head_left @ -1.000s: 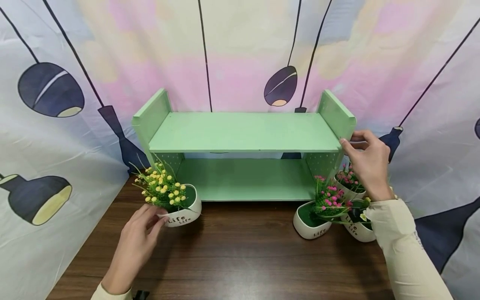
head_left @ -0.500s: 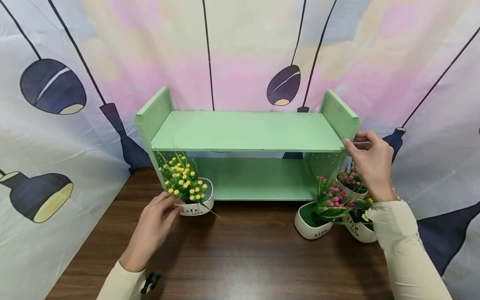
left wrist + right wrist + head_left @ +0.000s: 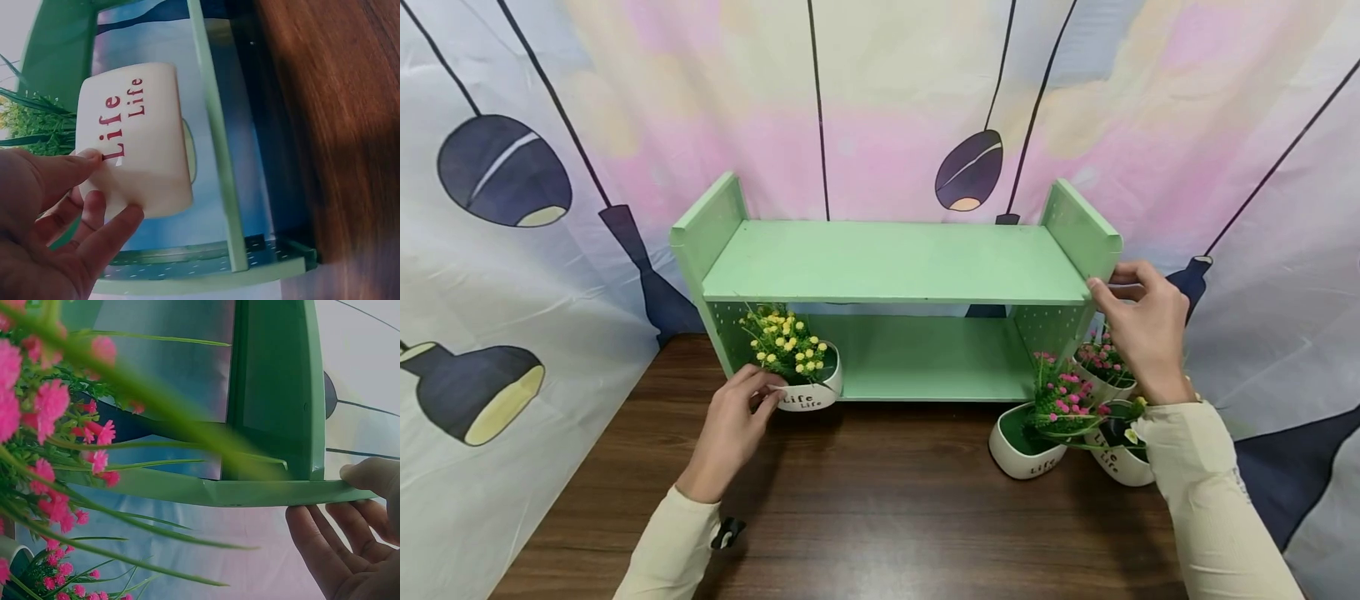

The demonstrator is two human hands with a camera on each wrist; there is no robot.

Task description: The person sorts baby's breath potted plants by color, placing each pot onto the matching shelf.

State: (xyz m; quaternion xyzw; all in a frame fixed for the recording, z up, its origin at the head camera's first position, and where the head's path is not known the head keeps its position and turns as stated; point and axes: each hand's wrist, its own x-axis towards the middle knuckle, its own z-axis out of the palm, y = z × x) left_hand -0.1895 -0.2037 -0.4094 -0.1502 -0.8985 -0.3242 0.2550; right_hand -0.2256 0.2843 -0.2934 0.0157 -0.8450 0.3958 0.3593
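Note:
My left hand (image 3: 737, 425) pinches the left end of a white pot (image 3: 815, 395) lettered "Life" in dark red, with yellow artificial flowers (image 3: 786, 343). In the head view the pot is at the front left of a green two-tier shelf (image 3: 887, 262), overlapping its lower opening. The left wrist view shows thumb and fingers on the pot (image 3: 140, 144), with the lower board's edge beside it. My right hand (image 3: 1142, 329) grips the shelf's right side panel (image 3: 1078, 225). In the right wrist view its thumb and fingers lie on opposite faces of that panel (image 3: 262, 492).
Right of the shelf, a white pot with pink flowers (image 3: 1022, 442) stands on the brown wooden table (image 3: 880, 517). Another pink-flowered pot (image 3: 1101, 383) and a white pot with yellowish blooms (image 3: 1123, 462) sit close by, under the right forearm. A lamp-patterned curtain (image 3: 895, 108) hangs behind.
My left hand has carried the yellow-flowered pot rightward and toward the shelf, from its left front corner to its lower opening. The right hand has stayed on the side panel.

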